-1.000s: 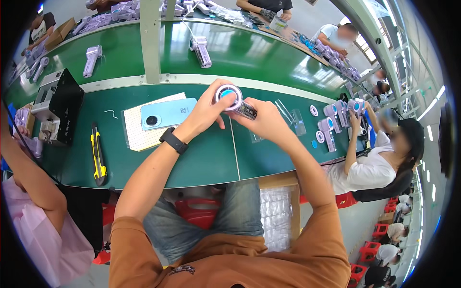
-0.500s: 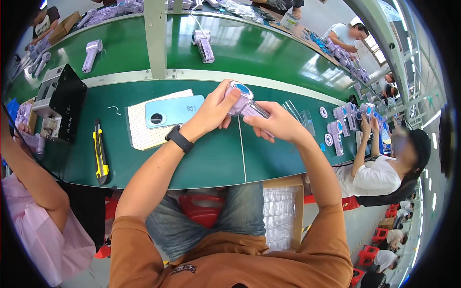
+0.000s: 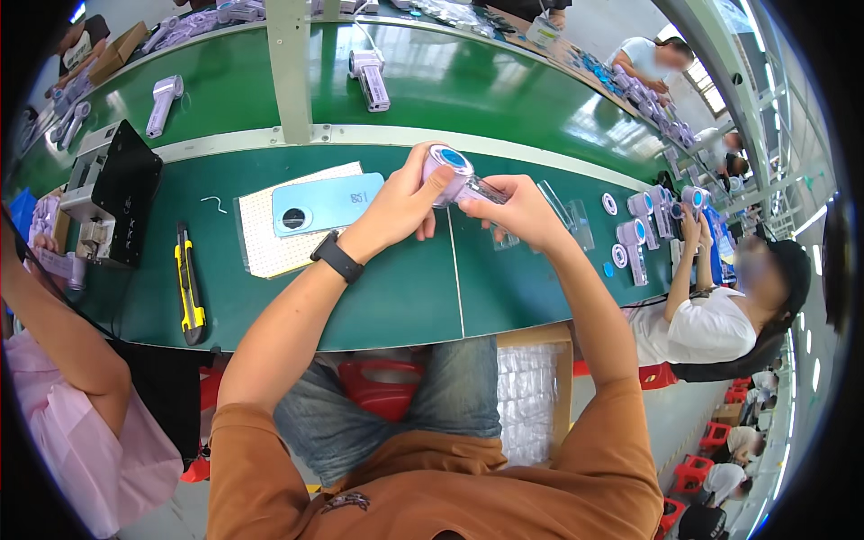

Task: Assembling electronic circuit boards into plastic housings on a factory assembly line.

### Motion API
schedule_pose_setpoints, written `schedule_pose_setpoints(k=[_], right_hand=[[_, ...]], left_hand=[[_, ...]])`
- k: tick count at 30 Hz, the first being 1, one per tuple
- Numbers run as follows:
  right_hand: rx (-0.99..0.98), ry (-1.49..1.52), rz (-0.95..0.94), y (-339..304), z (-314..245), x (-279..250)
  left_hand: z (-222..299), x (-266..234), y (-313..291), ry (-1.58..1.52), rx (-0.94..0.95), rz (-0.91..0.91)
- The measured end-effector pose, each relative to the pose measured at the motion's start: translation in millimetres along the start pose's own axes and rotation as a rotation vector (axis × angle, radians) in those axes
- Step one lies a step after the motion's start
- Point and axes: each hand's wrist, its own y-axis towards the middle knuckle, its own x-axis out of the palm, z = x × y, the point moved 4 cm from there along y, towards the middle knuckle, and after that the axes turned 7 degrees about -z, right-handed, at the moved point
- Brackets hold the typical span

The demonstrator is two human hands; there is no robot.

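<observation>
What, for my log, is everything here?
Near bench: one, green, front
Held fan: one, pale purple, centre
Dotted sheet: one, cream, near bench
Phone: one, light blue, on dotted sheet
Utility knife: one, yellow-black, left of sheet
Strand: one, white, left of sheet
Machine: one, black and grey, near bench left
Plastic pieces: several, clear, right of held fan
Other fans: several, pale purple, near bench right
Rings: two, white, beside other fans
Disc: one, blue, beside lower ring
Far fans: many, pale purple, far bench and beyond
Carton: one, brown, below near bench
Stools: several, red, mostly right
Co-workers: several, variously clothed, around benches
Watch: one, black, left wrist
Left hand: one, bare, on held fan
Right hand: one, bare, likewise
</observation>
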Motion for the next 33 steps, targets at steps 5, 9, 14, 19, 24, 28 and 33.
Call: schedule_pose_setpoints(k=[5,9,14,19,24,28,33], right_hand=[[0.133,-0.001,-0.081,-20.7,-28.7,13.9],[0.072,-0.008,-0.018,-14.0,-17.2,0.0],[0.109,0.002,-0.025,-20.4,-36.3,11.6],[0.083,0.254,-0.164,-1.3,-11.6,-5.8],[-0.132,0.485,0.139,93.5,-2.8,-62.6],[-0.075,-0.739,0.616,199.0,45.3,-113.7],[0.171,-0.803,0.700,239.7,55.9,-87.2]], left_hand=[[-7.1,0.2,-0.8,-0.147,0.020,-0.054],[-0.8,7.0,2.8,-0.120,0.011,-0.027],[4.9,0.7,-0.4,-0.154,0.005,-0.047],[12.2,4.8,-1.2,-0.243,0.001,0.112],[16.3,-12.3,-8.2,0.701,0.338,0.399],[7.9,0.3,-0.5,0.939,0.365,0.256],[0.1,-4.8,-7.6,0.994,0.324,0.277]])
